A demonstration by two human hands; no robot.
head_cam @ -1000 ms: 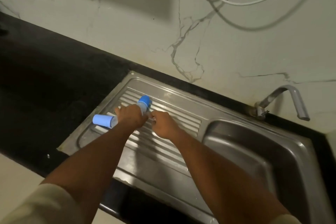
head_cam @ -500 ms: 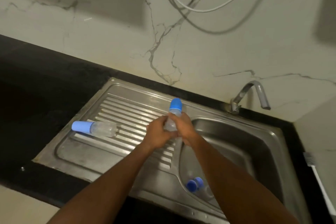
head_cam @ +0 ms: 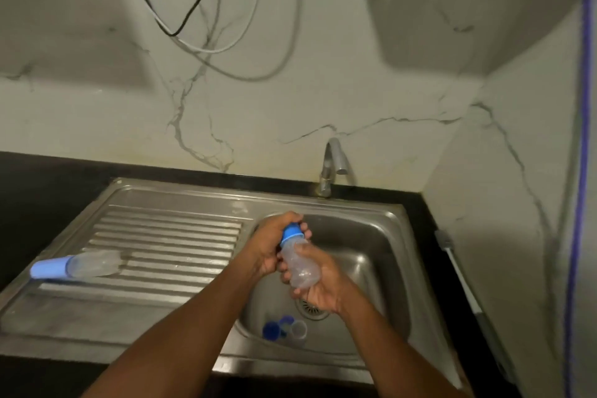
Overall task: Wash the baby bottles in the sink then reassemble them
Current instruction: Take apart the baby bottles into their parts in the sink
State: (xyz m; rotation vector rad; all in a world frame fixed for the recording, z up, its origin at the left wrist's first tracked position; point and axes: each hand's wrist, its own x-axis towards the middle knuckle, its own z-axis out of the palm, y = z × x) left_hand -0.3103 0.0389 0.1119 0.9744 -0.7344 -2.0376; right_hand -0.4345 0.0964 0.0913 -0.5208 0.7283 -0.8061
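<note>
Over the sink basin (head_cam: 381, 255) I hold a clear baby bottle (head_cam: 298, 263) with a blue cap. My right hand (head_cam: 318, 287) grips the bottle's clear body from below. My left hand (head_cam: 271, 242) wraps its fingers round the blue cap at the top. A second clear bottle (head_cam: 77, 265) with a light blue cap lies on its side on the ribbed drainboard (head_cam: 168, 236) to the left. Blue and clear bottle parts (head_cam: 284, 329) lie on the basin floor beside the drain.
A steel tap (head_cam: 332, 161) stands behind the basin against the marble wall. Black countertop (head_cam: 48, 184) surrounds the sink. A long-handled brush (head_cam: 458, 271) lies on the counter at the right. Cables (head_cam: 200, 19) hang down the wall above.
Both hands carried the bottle from the drainboard rightwards to above the basin. My left hand has shifted up onto the blue cap, and my right now holds the body. The view has swung right.
</note>
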